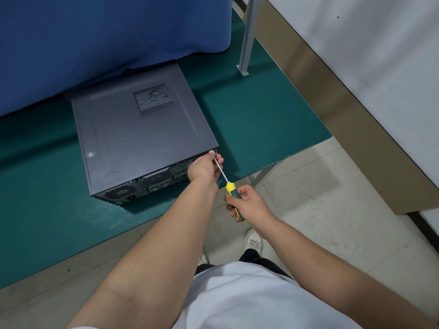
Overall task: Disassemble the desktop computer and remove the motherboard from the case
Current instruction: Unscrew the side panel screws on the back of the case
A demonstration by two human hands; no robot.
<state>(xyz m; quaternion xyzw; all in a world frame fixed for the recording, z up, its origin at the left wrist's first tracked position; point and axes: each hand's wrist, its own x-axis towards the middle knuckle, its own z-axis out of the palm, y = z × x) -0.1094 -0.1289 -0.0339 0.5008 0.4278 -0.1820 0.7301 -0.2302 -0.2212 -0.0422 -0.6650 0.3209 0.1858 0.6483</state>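
The flat dark grey metal computer case [142, 134] lies closed on the green table [261, 119], at about ten o'clock from the hands. The right hand [247, 200] grips the yellow-and-green screwdriver [231, 191]. The left hand [204, 167] pinches its shaft by the back corner at twelve o'clock. This looks like the first lid screw; next, turn steadily, keeping the tip seated.

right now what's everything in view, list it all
computer case: one, dark grey, lying flat on the table, rear panel facing the person
table: one, green top
cloth: one, blue, hanging behind the case
metal post: one, grey, bolted to the table's far right
screwdriver: one, yellow and green handle, tip at the case's rear top corner
floor: pale tiles
shoes: two, white, on the floor
left hand: steadies the screwdriver shaft at the case corner
right hand: holds the handle
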